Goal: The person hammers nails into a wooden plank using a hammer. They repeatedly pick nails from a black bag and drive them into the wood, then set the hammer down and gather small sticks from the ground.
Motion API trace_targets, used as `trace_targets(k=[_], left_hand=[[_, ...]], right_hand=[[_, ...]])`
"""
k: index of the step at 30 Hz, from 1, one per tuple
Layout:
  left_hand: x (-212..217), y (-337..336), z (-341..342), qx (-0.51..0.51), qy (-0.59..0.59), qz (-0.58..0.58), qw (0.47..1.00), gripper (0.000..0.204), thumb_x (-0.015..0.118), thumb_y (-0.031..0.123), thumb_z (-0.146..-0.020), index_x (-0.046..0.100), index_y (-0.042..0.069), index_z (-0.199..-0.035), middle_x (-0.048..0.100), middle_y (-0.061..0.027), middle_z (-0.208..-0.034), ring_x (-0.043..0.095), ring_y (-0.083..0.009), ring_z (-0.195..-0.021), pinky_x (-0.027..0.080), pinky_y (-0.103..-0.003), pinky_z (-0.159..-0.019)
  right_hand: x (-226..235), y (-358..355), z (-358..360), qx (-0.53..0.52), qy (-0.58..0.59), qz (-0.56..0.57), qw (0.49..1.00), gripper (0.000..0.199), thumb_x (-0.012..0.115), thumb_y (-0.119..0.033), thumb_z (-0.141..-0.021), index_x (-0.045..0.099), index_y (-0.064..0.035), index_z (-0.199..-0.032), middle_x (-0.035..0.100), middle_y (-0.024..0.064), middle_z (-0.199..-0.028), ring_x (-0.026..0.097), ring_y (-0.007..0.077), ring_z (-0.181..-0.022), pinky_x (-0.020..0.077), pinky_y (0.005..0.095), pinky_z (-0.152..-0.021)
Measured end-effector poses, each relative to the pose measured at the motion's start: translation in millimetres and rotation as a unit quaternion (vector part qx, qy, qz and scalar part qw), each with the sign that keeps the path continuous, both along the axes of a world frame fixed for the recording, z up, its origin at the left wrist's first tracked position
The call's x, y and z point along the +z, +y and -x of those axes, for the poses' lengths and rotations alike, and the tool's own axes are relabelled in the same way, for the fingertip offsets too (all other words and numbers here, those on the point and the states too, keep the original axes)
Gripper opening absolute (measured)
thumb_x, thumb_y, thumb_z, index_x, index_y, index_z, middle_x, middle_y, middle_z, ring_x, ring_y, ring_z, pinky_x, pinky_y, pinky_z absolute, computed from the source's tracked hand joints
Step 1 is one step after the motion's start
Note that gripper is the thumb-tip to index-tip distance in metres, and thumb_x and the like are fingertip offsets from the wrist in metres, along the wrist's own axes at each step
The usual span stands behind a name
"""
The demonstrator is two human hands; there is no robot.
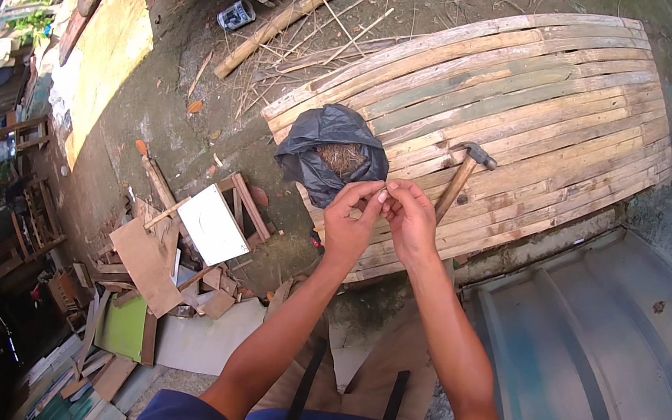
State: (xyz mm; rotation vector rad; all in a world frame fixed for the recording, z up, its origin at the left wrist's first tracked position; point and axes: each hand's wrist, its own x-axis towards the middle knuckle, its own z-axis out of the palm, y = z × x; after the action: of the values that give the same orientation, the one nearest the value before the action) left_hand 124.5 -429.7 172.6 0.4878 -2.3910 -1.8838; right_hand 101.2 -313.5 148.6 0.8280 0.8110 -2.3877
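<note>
My left hand [350,219] and my right hand [411,224] meet fingertip to fingertip over the near edge of a bamboo-slat platform [536,110]. Both are closed in a pinch, and whatever lies between the fingers is too small to make out. Just beyond my left hand sits an open black plastic bag [305,140], its rim folded back around a heap of thin brown pieces [341,158] that look like rusty nails. A claw hammer [456,185] with a wooden handle rests on the slats beside my right hand, its head pointing away from me.
Left of the platform lie wood scraps [217,304], a white board [213,224] and a small wooden frame [247,206]. A bamboo pole [296,15] and a can [236,15] are on the ground farther off. Corrugated metal sheeting [571,335] covers the right side.
</note>
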Motion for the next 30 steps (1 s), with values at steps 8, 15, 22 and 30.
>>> trace_targets(k=[8,15,22,30], left_hand=[[1,51,12,0.050,-0.079,-0.087,0.992,0.012,0.073,-0.002,-0.093,0.072,-0.001,-0.105,0.068,-0.0031,-0.101,0.062,-0.0048,-0.081,0.051,-0.022,-0.070],[1,80,52,0.020,-0.067,-0.044,0.997,0.011,0.076,-0.008,-0.088,0.076,-0.002,-0.098,0.068,-0.0027,-0.103,0.062,-0.0068,-0.085,0.050,-0.020,-0.076],[1,161,121,-0.115,-0.052,-0.024,0.992,0.017,0.075,-0.010,-0.088,0.077,-0.004,-0.104,0.074,-0.0125,-0.114,0.068,-0.0116,-0.095,0.056,-0.024,-0.083],[22,231,178,-0.218,-0.069,0.064,0.971,0.019,0.077,-0.005,-0.088,0.079,0.000,-0.106,0.076,-0.0115,-0.110,0.068,-0.0134,-0.095,0.054,-0.026,-0.082]], right_hand=[[-27,79,0,0.093,0.139,-0.654,0.738,0.065,0.079,-0.038,-0.090,0.053,0.0045,-0.131,0.063,0.0208,-0.111,0.063,0.0380,-0.088,0.0525,0.0462,-0.084],[-66,108,9,0.289,0.067,-0.662,0.688,0.049,0.078,-0.040,-0.086,0.060,0.0029,-0.103,0.065,0.0227,-0.104,0.068,0.0400,-0.089,0.0554,0.0487,-0.078],[-59,107,26,0.274,0.037,-0.579,0.767,0.043,0.066,-0.033,-0.093,0.057,0.0072,-0.107,0.065,0.0261,-0.100,0.070,0.0467,-0.090,0.0581,0.0517,-0.079],[-41,216,4,0.147,0.004,-0.461,0.875,0.036,0.062,-0.030,-0.099,0.053,0.0008,-0.115,0.070,0.0248,-0.086,0.072,0.0356,-0.080,0.0546,0.0475,-0.070]])
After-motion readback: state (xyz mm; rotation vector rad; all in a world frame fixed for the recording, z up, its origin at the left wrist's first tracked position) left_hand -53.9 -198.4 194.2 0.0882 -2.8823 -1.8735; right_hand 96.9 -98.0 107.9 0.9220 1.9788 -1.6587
